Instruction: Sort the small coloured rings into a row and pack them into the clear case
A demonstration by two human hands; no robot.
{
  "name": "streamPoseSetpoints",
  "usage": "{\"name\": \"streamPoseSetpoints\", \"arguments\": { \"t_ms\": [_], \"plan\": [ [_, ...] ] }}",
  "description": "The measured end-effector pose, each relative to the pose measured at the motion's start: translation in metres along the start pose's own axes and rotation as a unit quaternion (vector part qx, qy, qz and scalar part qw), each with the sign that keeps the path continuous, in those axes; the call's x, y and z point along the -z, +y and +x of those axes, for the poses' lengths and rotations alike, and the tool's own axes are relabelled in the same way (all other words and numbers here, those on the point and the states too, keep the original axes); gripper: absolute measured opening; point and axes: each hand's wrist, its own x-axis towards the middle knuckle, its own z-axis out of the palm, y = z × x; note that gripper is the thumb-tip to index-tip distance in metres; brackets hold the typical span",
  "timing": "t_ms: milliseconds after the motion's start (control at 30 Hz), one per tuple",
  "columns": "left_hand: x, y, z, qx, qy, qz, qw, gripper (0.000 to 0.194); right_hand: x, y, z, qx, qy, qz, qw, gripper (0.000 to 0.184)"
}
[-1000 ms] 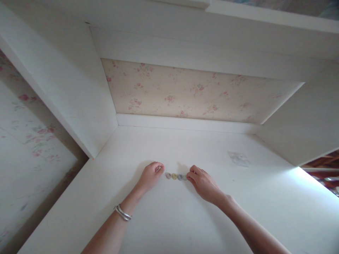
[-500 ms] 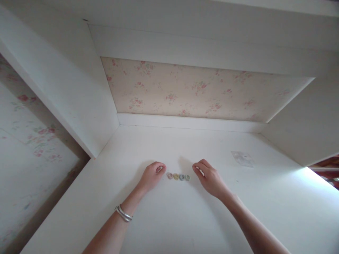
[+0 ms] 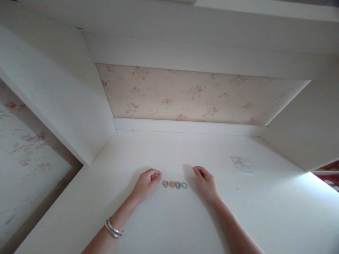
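Observation:
A short row of small rings lies flat on the white tabletop between my hands: a pinkish ring (image 3: 165,183), a yellow ring (image 3: 172,184), a blue-grey ring (image 3: 178,185) and a pale green ring (image 3: 184,185). They lie side by side, touching or nearly so. My left hand (image 3: 148,180) rests just left of the pinkish ring, its fingers curled into a loose fist. To the right of the green ring, my right hand (image 3: 206,181) is also closed, thumb against the bent fingers. No object shows in either hand. A silver bangle circles my left wrist.
A clear plastic bag (image 3: 242,164) lies on the white tabletop (image 3: 169,218) at the right. White panels (image 3: 63,91) stand at the left and right, with a white shelf overhead. Floral wallpaper (image 3: 196,95) covers the back wall. A tiny speck lies below the bag.
The view has shifted slightly, so the rings sit lower in it. My right hand has moved a little away from the rings and its fingers have curled tighter. The rings stay in their row.

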Motion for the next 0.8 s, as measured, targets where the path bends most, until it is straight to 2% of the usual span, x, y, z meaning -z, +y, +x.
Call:
{"name": "streamPoseSetpoints", "arguments": {
  "t_ms": [800],
  "plan": [
    [0.0014, 0.0, 0.0001, -0.002, -0.003, 0.008, 1.0, 0.03, 0.001, 0.0023, 0.0006, 0.004, -0.015, -0.027, 1.0, 0.04]
  ]
}}
